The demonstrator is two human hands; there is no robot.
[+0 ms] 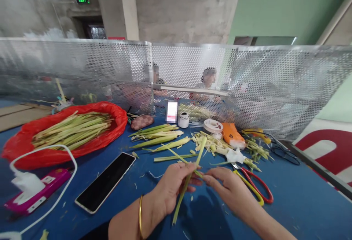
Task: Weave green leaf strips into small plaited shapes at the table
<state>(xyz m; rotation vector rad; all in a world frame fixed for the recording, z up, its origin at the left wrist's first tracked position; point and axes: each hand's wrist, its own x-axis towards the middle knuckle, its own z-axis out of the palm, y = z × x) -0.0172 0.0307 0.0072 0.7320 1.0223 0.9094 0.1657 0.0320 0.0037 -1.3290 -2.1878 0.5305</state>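
Observation:
My left hand (177, 181) pinches green plant strips (201, 151) where two of them cross, above the blue table. One strip runs from upper right to lower left past my fingers; the thinner one slants across it toward my right hand (224, 185). The fingertips of my right hand are closed on the end of that thinner strip. Red-and-yellow scissors (254, 185) lie just beyond my right wrist. Ahead of my hands rest several leafy green husks (158, 142) and a single cut strip (174, 157).
A red plastic bag (20, 153) holding long strips (74, 130), a dark-screened phone (106, 182) and a magenta power strip (41, 190) are at left. Scraps (210, 144), a tape roll (213, 126) and an orange packet (232, 134) lie ahead. A perforated metal screen (189, 60) stands behind, people beyond it.

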